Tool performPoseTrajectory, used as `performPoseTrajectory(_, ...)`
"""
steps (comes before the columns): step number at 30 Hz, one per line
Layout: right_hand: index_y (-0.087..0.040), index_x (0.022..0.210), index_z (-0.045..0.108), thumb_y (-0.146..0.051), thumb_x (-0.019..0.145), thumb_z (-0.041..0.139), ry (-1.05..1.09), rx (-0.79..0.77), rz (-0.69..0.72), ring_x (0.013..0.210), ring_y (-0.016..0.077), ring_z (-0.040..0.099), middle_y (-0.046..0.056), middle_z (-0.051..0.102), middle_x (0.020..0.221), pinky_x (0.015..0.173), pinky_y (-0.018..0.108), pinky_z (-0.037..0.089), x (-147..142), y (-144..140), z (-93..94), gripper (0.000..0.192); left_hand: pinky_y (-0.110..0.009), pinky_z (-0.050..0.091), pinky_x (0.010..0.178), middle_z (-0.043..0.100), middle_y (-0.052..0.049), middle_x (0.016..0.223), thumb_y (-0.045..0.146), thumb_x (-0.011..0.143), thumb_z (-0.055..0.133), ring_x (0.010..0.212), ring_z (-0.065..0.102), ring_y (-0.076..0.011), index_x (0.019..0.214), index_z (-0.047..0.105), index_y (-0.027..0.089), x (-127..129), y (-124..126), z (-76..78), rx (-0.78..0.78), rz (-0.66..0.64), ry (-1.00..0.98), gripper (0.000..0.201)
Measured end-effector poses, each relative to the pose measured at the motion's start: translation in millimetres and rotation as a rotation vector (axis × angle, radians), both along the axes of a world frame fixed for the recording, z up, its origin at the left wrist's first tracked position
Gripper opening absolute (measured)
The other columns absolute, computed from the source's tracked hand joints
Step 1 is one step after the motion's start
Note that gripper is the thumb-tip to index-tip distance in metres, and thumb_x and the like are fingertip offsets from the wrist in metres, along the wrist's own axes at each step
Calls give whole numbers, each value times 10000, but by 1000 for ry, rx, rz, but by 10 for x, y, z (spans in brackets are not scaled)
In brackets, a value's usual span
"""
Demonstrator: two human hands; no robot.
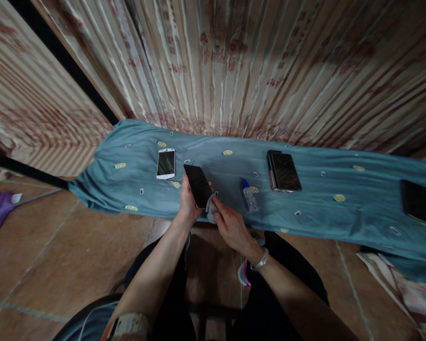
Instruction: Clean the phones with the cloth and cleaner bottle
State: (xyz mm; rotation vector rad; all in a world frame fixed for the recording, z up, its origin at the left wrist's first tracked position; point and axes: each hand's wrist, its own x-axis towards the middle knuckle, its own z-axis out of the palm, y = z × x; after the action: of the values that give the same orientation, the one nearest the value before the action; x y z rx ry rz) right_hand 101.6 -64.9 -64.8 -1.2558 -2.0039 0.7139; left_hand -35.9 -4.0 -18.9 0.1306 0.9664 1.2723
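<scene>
1. Black trousers [270,308] cover the seated person's legs, nearest the camera; a silver metal bracelet [263,261] circles the right wrist.
2. The right hand [230,222] pinches a crumpled grey cloth [211,208] between thumb and fingers, against the lower right corner of a dark, slim, rectangular phone [198,185].
3. The left hand [189,198] grips that phone by its long edges, screen up and tilted, above the near part of a long surface draped in teal patterned fabric [326,213].
4. Just right of the right hand, a clear plastic bottle with a blue pointed cap [249,196] lies on the fabric.
5. Farther right, black glossy phones [286,171] lie stacked; a flat black device [419,202] lies well apart, near the right edge.
6. Left of the held phone lies a white-framed phone [166,164], dark screen up.
7. Behind everything hangs a pleated beige curtain with reddish print [234,61].
</scene>
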Motion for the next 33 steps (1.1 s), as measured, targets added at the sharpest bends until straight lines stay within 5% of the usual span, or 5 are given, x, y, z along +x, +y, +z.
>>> performPoseTrajectory(7,-172,1407,505,-241,953,409,70,-33,40,1105,245,683,120,680,1273,960,424,560,-77,-15,70,470,-260,537,604,682,-57,644,672,909,357,551,644,-153,878,673,124,115,-52,-46,-21,19,74,633)
performPoseTrajectory(14,-214,1414,493,-269,953,449,209,-69,65,1094,220,693,87,669,1298,958,379,563,-109,-72,244,466,-321,573,759,711,-81,720,569,974,269,807,715,-219,900,681,132,134,-84,2,-13,-9,121,605)
performPoseTrajectory(19,-229,1407,474,-295,979,426,157,11,-19,1140,219,665,78,660,1305,973,385,553,12,2,293,436,-265,551,647,703,-89,673,601,956,309,713,707,-201,833,691,109,97,-93,19,-5,-19,133,635)
performPoseTrajectory(24,-214,1374,527,-266,996,382,-11,184,-43,1103,260,655,112,695,1194,994,477,525,177,114,279,408,-311,566,730,736,-94,737,582,974,232,770,722,-226,1029,710,103,121,-120,67,7,-35,68,679)
performPoseTrajectory(33,-198,1516,331,-252,989,412,-54,261,176,1434,264,366,146,428,1518,1158,527,382,-137,-59,193,536,-308,572,717,741,-100,777,715,899,285,754,721,-218,1069,708,116,128,-172,20,8,-103,-3,753)
